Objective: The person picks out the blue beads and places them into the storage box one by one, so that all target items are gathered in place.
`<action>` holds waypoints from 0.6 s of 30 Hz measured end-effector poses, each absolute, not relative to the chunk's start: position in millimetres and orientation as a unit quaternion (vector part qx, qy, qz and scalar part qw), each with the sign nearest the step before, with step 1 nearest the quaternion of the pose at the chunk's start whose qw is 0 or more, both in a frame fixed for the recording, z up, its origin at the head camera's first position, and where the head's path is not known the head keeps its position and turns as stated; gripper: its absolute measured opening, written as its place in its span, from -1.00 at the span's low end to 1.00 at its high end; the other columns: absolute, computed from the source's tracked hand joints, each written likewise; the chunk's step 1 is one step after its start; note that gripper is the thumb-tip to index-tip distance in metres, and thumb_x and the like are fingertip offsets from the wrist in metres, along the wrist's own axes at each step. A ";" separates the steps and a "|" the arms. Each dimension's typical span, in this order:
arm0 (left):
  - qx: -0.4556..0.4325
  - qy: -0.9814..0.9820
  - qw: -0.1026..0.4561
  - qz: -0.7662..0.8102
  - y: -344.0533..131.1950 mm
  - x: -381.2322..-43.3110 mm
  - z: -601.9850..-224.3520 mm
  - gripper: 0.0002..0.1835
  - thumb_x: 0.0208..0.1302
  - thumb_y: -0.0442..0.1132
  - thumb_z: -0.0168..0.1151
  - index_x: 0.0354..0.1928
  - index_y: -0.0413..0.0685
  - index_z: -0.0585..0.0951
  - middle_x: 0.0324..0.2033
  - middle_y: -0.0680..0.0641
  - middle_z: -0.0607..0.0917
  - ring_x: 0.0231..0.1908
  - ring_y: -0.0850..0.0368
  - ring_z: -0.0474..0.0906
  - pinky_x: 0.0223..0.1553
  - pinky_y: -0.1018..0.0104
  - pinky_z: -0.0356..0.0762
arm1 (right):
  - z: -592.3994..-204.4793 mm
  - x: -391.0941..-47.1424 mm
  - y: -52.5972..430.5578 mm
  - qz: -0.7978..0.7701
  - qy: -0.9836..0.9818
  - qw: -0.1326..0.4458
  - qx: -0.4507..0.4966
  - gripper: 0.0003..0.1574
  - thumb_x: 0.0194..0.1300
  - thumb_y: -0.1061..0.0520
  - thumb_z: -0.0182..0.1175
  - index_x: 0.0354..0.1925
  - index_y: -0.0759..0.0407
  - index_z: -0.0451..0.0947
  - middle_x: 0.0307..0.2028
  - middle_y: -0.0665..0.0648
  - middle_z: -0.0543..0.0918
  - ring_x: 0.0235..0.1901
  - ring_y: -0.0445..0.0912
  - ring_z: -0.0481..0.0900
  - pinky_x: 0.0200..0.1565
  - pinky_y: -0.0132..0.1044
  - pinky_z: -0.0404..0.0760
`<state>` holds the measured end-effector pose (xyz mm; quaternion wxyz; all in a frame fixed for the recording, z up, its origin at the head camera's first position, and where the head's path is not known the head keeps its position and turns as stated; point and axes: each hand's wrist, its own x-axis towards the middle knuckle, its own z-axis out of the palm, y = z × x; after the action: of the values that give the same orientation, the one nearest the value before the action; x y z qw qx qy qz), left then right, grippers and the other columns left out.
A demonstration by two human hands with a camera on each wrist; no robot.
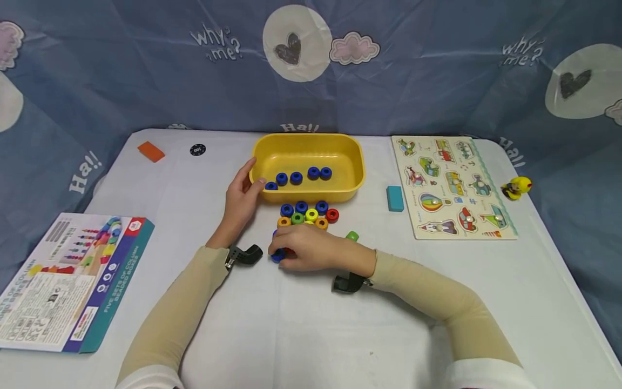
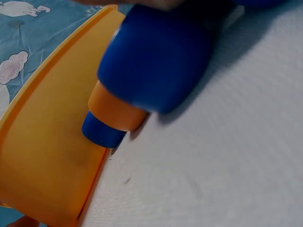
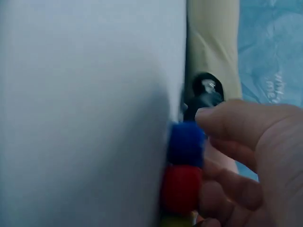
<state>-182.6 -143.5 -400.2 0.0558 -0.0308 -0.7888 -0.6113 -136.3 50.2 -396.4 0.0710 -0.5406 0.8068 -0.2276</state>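
Observation:
My left hand [image 1: 241,197] holds the left end of a yellow plastic tray [image 1: 357,181], its thumb at the near rim and its fingers along the side. Several blue beads [image 1: 296,178] lie in the tray. In front stand more beads in rows: blue, orange, a green bead [image 1: 297,218], yellow and a red bead [image 1: 332,215]. Over the nearest beads is my right hand [image 1: 311,247], pinching a blue bead [image 1: 277,255] at its fingertips. In the right wrist view, that blue bead [image 3: 186,144] sits against a red bead [image 3: 181,189]; part of the rows is hidden by the hand.
A green piece [image 1: 352,236] lies beyond the right wrist. Right of the tray are a light-blue block [image 1: 395,198], a picture puzzle board [image 1: 457,189] and a yellow toy figure [image 1: 516,187]. Leftward lie a bead-set box [image 1: 73,281], an orange block [image 1: 151,152] and a black chip [image 1: 197,149].

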 end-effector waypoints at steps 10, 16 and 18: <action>-0.030 -0.790 0.056 -0.610 -143.3 -182.0 -400.3 -0.38 0.39 -0.30 0.05 0.46 -0.13 0.22 0.48 -0.13 0.20 0.46 -0.03 0.17 0.46 0.13 0.21 | -403.1 -133.1 47.0 -0.216 0.814 0.046 -0.537 -0.82 0.22 0.09 0.31 -0.17 0.01 0.68 -0.23 -0.06 0.62 -0.25 -0.27 0.52 -0.14 -0.51 0.56; -0.029 -0.791 0.055 -0.608 -143.0 -181.5 -399.9 -0.38 0.39 -0.30 0.05 0.46 -0.12 0.22 0.48 -0.12 0.21 0.45 -0.02 0.18 0.45 0.13 0.23 | -397.2 -135.7 48.4 -0.222 0.818 0.056 -0.527 -0.79 0.23 0.07 0.32 -0.14 0.03 0.68 -0.22 -0.05 0.62 -0.25 -0.26 0.50 -0.17 -0.52 0.54; -0.030 -0.793 0.056 -0.606 -142.9 -181.7 -399.7 -0.38 0.39 -0.30 0.05 0.46 -0.12 0.22 0.48 -0.12 0.21 0.44 -0.02 0.20 0.45 0.12 0.23 | -391.7 -139.1 50.3 -0.237 0.819 0.054 -0.520 -0.78 0.22 0.06 0.33 -0.13 0.04 0.67 -0.21 -0.04 0.63 -0.26 -0.23 0.50 -0.20 -0.52 0.52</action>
<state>-181.7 -142.9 -399.7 0.0561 -0.0305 -0.7927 -0.6063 -139.1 50.3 -391.7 0.0539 -0.5197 0.8190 -0.2371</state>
